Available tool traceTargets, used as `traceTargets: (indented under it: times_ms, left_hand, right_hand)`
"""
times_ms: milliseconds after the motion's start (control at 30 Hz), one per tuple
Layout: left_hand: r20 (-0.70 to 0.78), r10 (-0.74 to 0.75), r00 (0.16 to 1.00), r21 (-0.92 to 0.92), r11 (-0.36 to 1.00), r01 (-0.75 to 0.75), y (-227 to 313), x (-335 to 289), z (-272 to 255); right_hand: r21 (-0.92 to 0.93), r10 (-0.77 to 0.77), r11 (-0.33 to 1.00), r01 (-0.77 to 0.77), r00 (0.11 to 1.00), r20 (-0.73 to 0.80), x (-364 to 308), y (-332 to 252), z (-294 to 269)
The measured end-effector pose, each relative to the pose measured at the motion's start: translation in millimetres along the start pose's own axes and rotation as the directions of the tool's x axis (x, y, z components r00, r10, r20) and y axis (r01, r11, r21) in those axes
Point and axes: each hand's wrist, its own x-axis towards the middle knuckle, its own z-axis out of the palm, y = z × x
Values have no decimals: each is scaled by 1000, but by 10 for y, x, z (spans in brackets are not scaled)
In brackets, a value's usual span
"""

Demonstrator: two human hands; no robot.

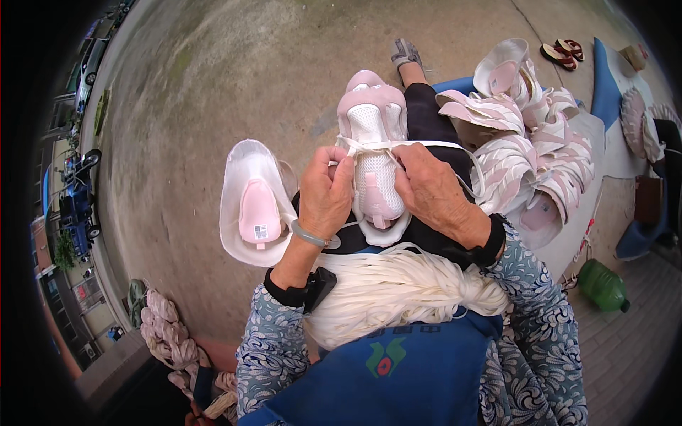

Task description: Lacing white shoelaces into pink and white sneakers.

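Note:
A pink-and-white shoe upper [368,117] lies across my lap, toe pointing away, its mesh tongue showing between my hands. A flat white shoelace [376,146] crosses its throat, and one loose end loops off to the right. My left hand [328,188] pinches the lace at the upper's left edge. On the opposite edge, my right hand [435,186] is closed with thumb and finger on the lace. A thick bundle of white shoelaces [401,291] rests on my lap below the upper. Another upper [239,202] with a pink insole lies to the left.
Several pink-and-white uppers [529,145] are heaped to my right. A green plastic bottle [601,285] lies at the lower right, and a pair of sandals [563,54] at the far right. More bundled uppers [165,330] sit at the lower left. Vehicles [74,213] stand beyond the concrete.

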Motion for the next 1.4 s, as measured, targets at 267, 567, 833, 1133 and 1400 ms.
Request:
traceTargets:
  times_ms: [267, 567, 833, 1133, 1400]
  left_hand:
    - [46, 202, 978, -361, 916, -173, 542, -413, -71]
    - [113, -24, 993, -441, 895, 71, 188, -476, -158]
    - [162, -22, 986, -526, 844, 105, 325, -566, -130]
    - [155, -2, 988, -464, 882, 75, 376, -693, -44]
    - [251, -29, 968, -456, 878, 144, 425, -753, 17]
  right_hand:
    - [-115, -135, 984, 135, 991, 9, -17, -69, -82]
    - [-316, -314, 887, 337, 942, 121, 219, -207, -150]
    - [615, -117, 789, -14, 978, 172, 20, -670, -583]
    - [795, 271, 377, -475, 878, 395, 28, -735, -472]
    - [630, 149, 726, -276, 957, 247, -18, -777, -506]
